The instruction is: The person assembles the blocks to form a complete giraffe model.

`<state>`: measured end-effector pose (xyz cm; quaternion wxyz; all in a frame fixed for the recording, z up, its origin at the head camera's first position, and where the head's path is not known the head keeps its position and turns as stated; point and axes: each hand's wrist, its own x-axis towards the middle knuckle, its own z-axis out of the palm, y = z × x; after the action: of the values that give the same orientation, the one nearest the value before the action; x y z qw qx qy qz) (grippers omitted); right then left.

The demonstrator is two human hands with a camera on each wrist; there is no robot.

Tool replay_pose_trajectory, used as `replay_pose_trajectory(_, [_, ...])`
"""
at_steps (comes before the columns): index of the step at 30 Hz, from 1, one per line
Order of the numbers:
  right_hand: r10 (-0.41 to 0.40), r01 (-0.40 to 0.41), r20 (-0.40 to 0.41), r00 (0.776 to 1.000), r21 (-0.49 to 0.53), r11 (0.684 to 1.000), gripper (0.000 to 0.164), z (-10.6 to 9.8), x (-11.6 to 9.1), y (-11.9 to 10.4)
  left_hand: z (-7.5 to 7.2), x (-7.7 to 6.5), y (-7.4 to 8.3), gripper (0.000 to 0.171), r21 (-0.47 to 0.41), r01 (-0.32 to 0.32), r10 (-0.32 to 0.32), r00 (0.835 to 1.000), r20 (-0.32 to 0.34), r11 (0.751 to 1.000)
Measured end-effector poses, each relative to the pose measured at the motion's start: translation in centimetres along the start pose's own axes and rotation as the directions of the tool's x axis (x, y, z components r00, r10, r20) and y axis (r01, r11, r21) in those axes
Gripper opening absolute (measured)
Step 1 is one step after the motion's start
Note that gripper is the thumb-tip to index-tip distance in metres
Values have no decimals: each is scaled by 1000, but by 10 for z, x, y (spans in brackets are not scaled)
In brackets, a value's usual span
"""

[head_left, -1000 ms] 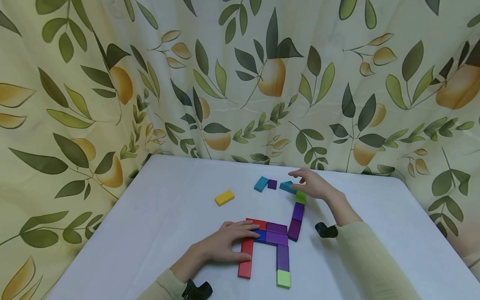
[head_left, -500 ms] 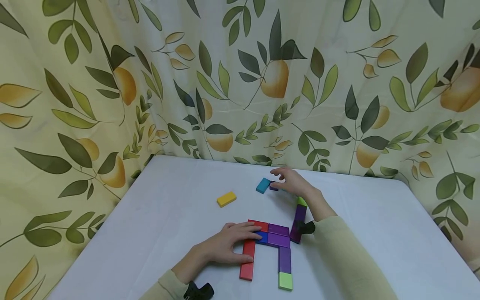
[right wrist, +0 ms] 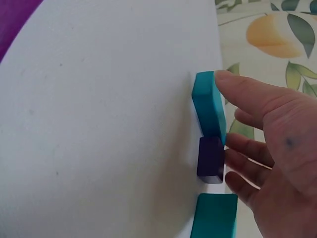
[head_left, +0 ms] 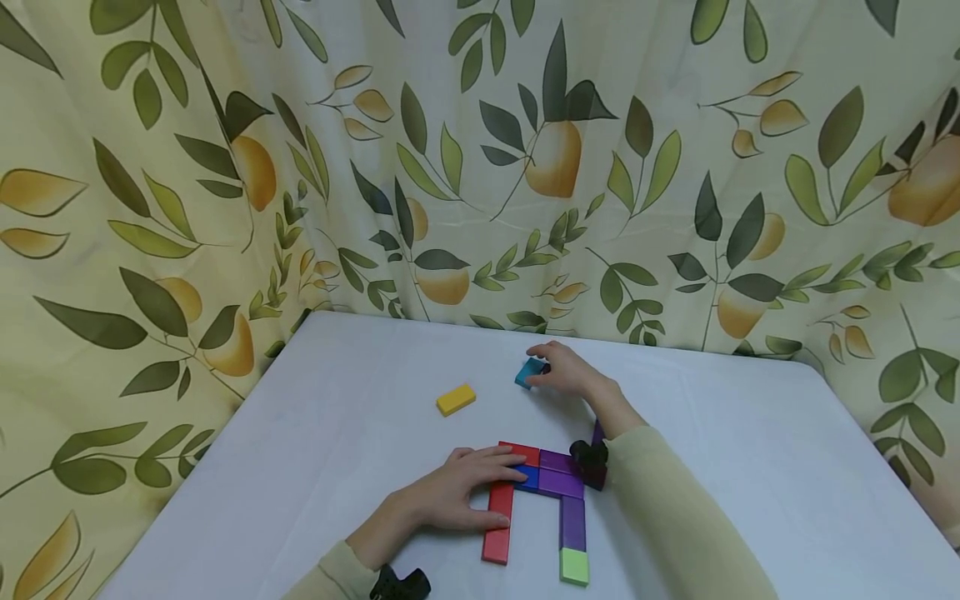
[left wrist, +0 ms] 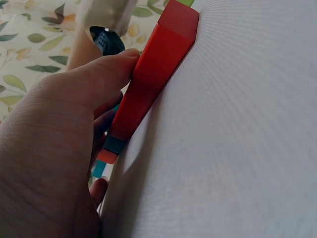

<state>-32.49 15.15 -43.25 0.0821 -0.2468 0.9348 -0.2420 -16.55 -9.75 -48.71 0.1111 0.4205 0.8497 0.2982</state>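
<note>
My right hand (head_left: pixel 572 373) reaches to the back of the table, thumb and index finger at opposite ends of a teal block (head_left: pixel 528 373). In the right wrist view the thumb tip meets the top edge of that block, while the other fingers curl beside a small dark purple block (right wrist: pixel 210 158). Another teal block (right wrist: pixel 215 215) lies below it there. Fairly straight, the fingers of my left hand (head_left: pixel 450 492) rest on the joined blocks, over a red one (head_left: pixel 528 455) and a blue one (head_left: pixel 529 477). Its thumb touches a red block (left wrist: pixel 161 54) in the left leg.
Purple blocks (head_left: pixel 561 483) extend the joined shape rightward, and a leg ends in a light green block (head_left: pixel 574 567). A yellow block (head_left: pixel 456 400) lies alone at back left. My right sleeve (head_left: pixel 675 508) partly covers the row on the right. A patterned curtain (head_left: pixel 480 167) hangs behind the table.
My right hand has moved left along the back, from the right-hand teal block past the small purple one to the left-hand teal block. My left hand stays in place.
</note>
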Motion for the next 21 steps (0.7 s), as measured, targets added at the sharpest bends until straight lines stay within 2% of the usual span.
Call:
replay_pose_trajectory(13, [9,-9,-7,1000,-70,997,53,7,4,-6,1,-1,1,57,-6,-10,10,1000,-4,1000])
replay_pose_trajectory(16, [-12,11,-21,1000,-59,998,55,-1,3,-9,1,0,0,58,-7,-2,2,1000,0,1000])
replay_pose_trajectory(21, [15,-17,-50,999,-44,999,57,-26,-5,-6,0,-1,-1,57,-5,6,-6,1000,1,1000])
